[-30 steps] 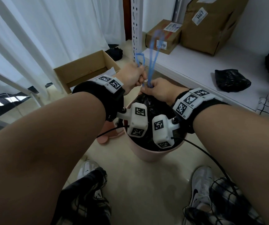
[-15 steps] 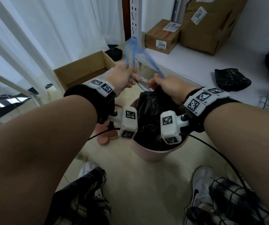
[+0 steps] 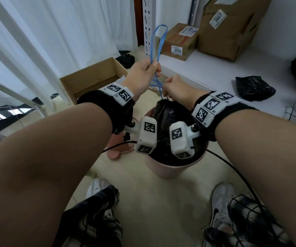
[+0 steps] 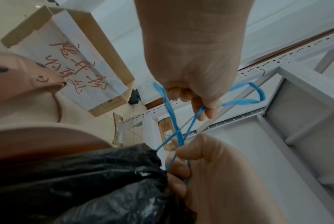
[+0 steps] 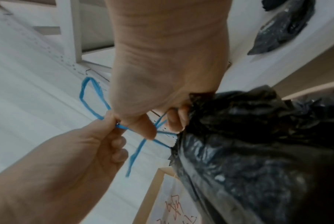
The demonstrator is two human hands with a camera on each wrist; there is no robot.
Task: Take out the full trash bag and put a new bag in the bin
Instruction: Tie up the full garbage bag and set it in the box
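Observation:
A full black trash bag [image 3: 163,111] sits in the pink bin [image 3: 170,168] on the floor, its neck gathered by a blue drawstring [image 3: 158,41]. My left hand [image 3: 152,66] grips the drawstring loops, which stick up above the fist. My right hand [image 3: 166,82] is lower, right at the bag's neck, pinching the crossed strands there. In the left wrist view the drawstring [image 4: 173,118] runs from the left hand [image 4: 192,97] down to the right hand [image 4: 183,153] beside the bag [image 4: 85,181]. In the right wrist view the right hand's thumb [image 5: 143,128] lies over the strands next to the bag [image 5: 258,151].
A crumpled black bag [image 3: 254,88] lies on the low white shelf [image 3: 206,68], with cardboard parcels [image 3: 179,41] behind it. An open cardboard box [image 3: 90,77] stands on the floor to the left, by white curtains. A pink lid [image 3: 118,152] lies beside the bin. My shoes are below.
The left hand has lifted the drawstring loops higher. The right hand has come down to the bag's neck, and the strands that were spread apart now cross between the hands.

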